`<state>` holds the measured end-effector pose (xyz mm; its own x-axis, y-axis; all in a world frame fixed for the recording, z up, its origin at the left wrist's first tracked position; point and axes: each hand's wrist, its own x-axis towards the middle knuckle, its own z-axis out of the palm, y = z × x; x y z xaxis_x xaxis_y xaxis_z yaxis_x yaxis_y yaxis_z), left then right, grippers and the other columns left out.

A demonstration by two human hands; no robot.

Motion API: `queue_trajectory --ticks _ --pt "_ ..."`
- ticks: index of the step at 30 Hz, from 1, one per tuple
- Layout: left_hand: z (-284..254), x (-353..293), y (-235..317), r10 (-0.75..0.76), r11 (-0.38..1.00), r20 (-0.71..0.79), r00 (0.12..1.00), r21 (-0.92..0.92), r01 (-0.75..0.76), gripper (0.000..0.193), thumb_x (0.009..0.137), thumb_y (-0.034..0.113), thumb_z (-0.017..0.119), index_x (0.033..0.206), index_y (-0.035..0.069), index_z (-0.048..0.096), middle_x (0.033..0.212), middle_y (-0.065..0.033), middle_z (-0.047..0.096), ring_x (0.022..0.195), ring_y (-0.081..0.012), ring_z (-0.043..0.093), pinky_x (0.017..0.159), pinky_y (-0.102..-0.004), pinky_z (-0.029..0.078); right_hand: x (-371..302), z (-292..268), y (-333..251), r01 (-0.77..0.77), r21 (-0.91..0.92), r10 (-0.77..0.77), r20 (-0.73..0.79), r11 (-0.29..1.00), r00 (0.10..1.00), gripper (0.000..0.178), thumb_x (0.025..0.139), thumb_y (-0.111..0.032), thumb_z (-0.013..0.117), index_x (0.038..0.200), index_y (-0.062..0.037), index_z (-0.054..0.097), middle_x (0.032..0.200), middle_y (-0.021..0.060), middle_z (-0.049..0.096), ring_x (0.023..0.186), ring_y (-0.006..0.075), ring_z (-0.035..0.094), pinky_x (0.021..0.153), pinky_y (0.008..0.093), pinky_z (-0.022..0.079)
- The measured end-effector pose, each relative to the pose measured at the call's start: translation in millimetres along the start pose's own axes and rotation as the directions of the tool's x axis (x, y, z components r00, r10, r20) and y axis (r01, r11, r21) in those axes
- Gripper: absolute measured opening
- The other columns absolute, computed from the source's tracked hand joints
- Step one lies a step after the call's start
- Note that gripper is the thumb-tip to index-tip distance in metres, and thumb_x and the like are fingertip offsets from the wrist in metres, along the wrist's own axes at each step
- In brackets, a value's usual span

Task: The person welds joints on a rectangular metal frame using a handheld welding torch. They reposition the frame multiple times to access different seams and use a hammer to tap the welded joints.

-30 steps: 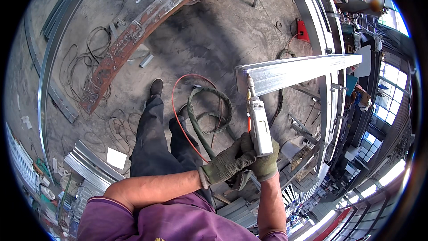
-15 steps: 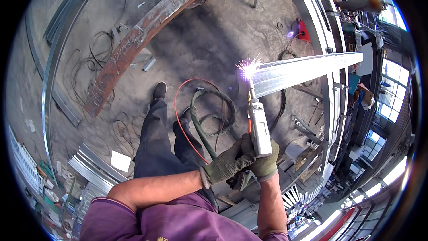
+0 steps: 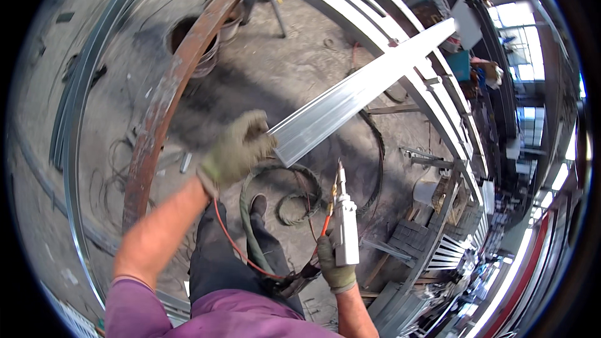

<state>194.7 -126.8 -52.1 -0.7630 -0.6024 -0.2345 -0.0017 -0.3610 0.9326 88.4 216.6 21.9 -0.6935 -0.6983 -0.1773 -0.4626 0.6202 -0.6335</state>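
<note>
My right hand (image 3: 335,266), in an olive work glove, is closed round the grip of a white handheld welding gun (image 3: 346,228). Its narrow nozzle points up and away from me, with no sparks at the tip. My gloved left hand (image 3: 233,155) is raised at the near end of a long, shiny metal profile (image 3: 350,103). Those fingers look curled but are smeared by motion; whether they touch the profile's end I cannot tell. A dark sleeved hose (image 3: 244,213) and a thin red cable (image 3: 233,241) loop below the hands.
The profile lies across pale metal rails (image 3: 432,97) on the right. A curved rusty beam (image 3: 164,109) runs along the left, beside a bucket (image 3: 181,37). A long steel channel (image 3: 74,150) stands farther left. Coiled hose (image 3: 297,206) lies on the floor near my feet.
The sparks at the profile's end have stopped. My left hand has left the gun and moved up to that end. My right hand has drawn the gun down and away. The whole view has turned.
</note>
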Motion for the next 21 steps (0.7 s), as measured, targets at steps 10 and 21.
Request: queue_trajectory --ticks 10,21 --pt "42 210 -68 -0.546 0.723 0.358 0.758 0.658 0.21 0.095 0.079 0.064 0.094 0.138 -0.006 0.071 0.126 -0.0222 0.077 0.116 -0.0299 0.074 0.101 -0.0427 0.058 -46 1 32 -0.075 -0.012 0.071 -0.218 0.997 0.973 0.018 0.095 -0.019 0.085 0.099 -0.0075 0.071 0.079 0.0125 0.069 0.065 0.0321 0.068 0.06 0.0426 0.055" --pt "118 146 6 -0.248 0.037 0.049 0.967 0.998 -0.041 0.104 0.078 0.066 0.085 0.142 -0.01 0.057 0.136 -0.029 0.066 0.124 -0.0418 0.069 0.104 -0.0482 0.057 -51 -16 63 -0.239 0.165 0.271 -0.217 0.957 0.938 0.02 0.098 -0.019 0.082 0.104 -0.0044 0.071 0.08 0.0082 0.065 0.068 0.0272 0.063 0.066 0.0409 0.054"
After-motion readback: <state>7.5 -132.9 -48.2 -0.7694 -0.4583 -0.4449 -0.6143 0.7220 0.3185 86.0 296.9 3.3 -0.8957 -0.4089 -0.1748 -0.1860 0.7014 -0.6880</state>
